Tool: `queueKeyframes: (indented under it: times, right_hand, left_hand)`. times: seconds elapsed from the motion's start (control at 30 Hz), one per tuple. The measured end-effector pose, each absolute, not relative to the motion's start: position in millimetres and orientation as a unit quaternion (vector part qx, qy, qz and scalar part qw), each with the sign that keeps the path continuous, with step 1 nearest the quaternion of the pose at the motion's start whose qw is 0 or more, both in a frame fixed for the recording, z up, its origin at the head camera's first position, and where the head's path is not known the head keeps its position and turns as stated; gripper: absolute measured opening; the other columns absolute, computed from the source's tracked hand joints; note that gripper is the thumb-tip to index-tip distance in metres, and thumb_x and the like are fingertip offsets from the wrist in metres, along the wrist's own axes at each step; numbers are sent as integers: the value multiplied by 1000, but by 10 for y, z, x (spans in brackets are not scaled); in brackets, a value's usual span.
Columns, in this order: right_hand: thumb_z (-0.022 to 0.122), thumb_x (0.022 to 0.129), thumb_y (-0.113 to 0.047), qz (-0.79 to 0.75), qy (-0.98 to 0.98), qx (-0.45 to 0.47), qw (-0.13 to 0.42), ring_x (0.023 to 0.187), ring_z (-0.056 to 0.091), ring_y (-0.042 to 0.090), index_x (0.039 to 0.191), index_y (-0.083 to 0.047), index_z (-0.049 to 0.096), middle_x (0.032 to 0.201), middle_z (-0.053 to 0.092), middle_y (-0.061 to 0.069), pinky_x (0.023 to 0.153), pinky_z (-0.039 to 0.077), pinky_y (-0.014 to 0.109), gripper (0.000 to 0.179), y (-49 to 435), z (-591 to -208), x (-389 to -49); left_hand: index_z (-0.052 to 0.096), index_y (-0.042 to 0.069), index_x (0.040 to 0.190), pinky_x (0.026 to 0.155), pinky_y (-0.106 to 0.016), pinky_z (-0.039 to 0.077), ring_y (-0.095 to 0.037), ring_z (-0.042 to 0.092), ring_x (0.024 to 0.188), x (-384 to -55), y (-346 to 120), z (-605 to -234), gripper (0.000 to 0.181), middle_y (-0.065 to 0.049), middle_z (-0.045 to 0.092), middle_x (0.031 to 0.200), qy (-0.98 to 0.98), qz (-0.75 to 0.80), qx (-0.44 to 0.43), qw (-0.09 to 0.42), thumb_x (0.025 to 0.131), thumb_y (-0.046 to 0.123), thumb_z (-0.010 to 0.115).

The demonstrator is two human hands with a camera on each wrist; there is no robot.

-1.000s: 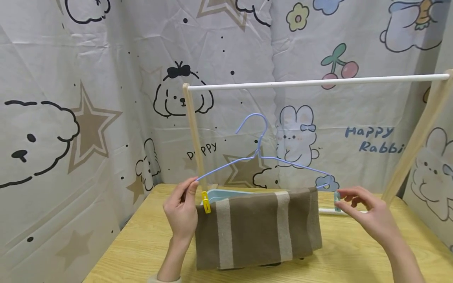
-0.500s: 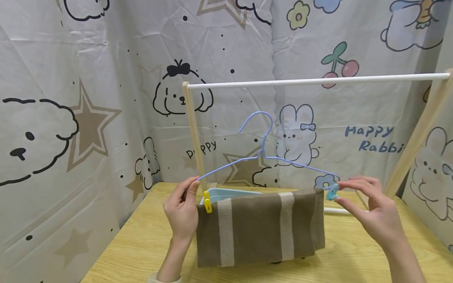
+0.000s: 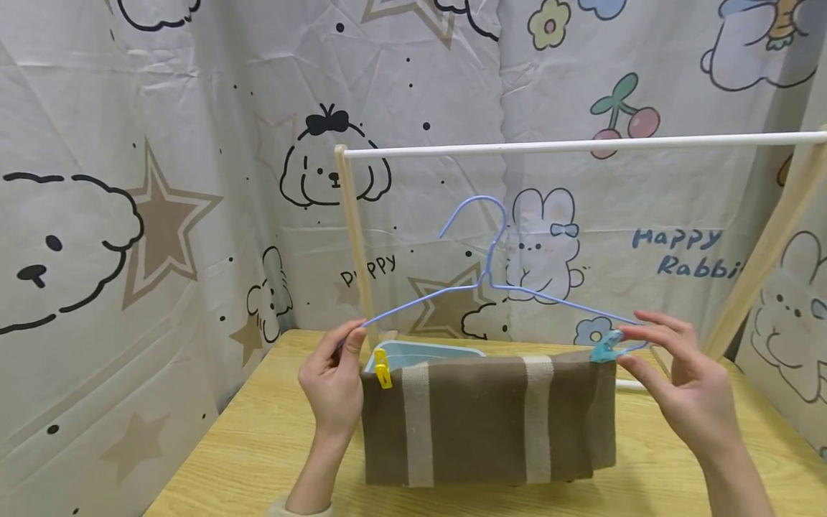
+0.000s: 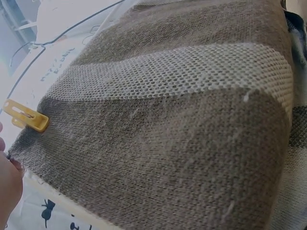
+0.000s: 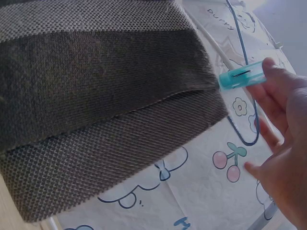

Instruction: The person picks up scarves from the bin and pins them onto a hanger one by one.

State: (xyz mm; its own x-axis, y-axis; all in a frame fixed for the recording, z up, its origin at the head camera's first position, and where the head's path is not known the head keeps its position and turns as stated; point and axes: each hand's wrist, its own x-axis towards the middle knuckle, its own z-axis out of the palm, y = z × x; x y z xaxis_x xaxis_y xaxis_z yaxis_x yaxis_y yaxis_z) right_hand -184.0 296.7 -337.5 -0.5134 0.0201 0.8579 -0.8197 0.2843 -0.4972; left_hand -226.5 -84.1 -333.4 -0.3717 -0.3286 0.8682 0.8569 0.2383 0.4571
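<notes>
A brown cloth with pale stripes [image 3: 478,424] hangs folded over the lower bar of a lilac wire hanger [image 3: 433,296]. Near its left top corner a yellow clothespin [image 3: 383,369] clips the cloth. My left hand [image 3: 332,380] pinches the left end of the hanger between thumb and fingers. At the other top corner my right hand [image 3: 685,388] pinches a teal clothespin [image 3: 606,347] whose jaws are at the cloth's top edge. In the right wrist view the teal clothespin [image 5: 242,75] touches the cloth's edge, thumb and finger on its tail.
A white rail [image 3: 581,146] on wooden posts [image 3: 354,237] stands behind the hanger. Behind the cloth is a light blue bin [image 3: 420,350] on the wooden table [image 3: 258,445]. A printed curtain [image 3: 226,143] closes off the back and sides.
My right hand has turned the teal clothespin and brought it left onto the cloth's right top corner. The hanger and cloth have shifted slightly right. My left hand keeps its hold.
</notes>
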Motion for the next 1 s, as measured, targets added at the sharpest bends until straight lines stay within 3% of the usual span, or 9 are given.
queueKeyframes:
  times: [0.2, 0.43, 0.57, 0.7, 0.9, 1.0]
  right_hand:
    - [67, 76, 27, 573, -650, 325, 379, 127, 51, 21, 107, 22, 62, 118, 67, 8, 110, 38, 18, 32, 2927, -3377, -1854]
    - [70, 72, 27, 496, -708, 290, 411, 109, 50, 14, 100, 15, 68, 101, 67, 1, 94, 45, 12, 31, 2873, -3368, -1831]
    - [78, 82, -2, 410, -733, 293, 458, 103, 50, 9, 92, 6, 74, 91, 71, -8, 90, 41, 11, 14, 2846, -3322, -1805]
    - [73, 89, -38, 359, -717, 333, 496, 101, 49, 8, 85, 3, 76, 85, 73, -9, 89, 37, 12, 41, 2798, -3286, -1824]
    - [68, 91, -43, 329, -721, 352, 498, 100, 50, 7, 86, 4, 76, 86, 74, -6, 88, 38, 9, 48, 2808, -3288, -1846]
    - [70, 91, -40, 339, -717, 358, 492, 105, 54, 6, 93, 6, 75, 93, 75, -3, 94, 41, 11, 46, 2839, -3262, -1826]
  left_hand:
    - [73, -6, 94, 40, -20, 24, -3, 33, 47, -2247, -823, -3334, 8, -6, 46, 57, -593, -586, -225, 505, 87, -8, 68]
    - [73, -7, 93, 40, -20, 26, -4, 34, 47, -2270, -814, -3353, 8, -6, 47, 57, -585, -585, -230, 513, 86, -9, 68]
    - [73, -7, 93, 40, -20, 26, -3, 35, 47, -2277, -804, -3347, 8, -6, 47, 58, -581, -590, -224, 513, 87, -8, 68]
    - [72, -7, 93, 40, -20, 28, -3, 36, 48, -2269, -803, -3345, 7, -8, 48, 58, -576, -594, -225, 514, 88, -7, 68]
    - [73, -6, 93, 41, -20, 27, -4, 36, 48, -2264, -829, -3348, 7, -7, 49, 59, -577, -580, -234, 525, 88, -6, 68]
    - [73, -6, 93, 41, -21, 27, -5, 35, 48, -2269, -841, -3339, 7, -7, 49, 59, -576, -583, -243, 519, 88, -7, 68]
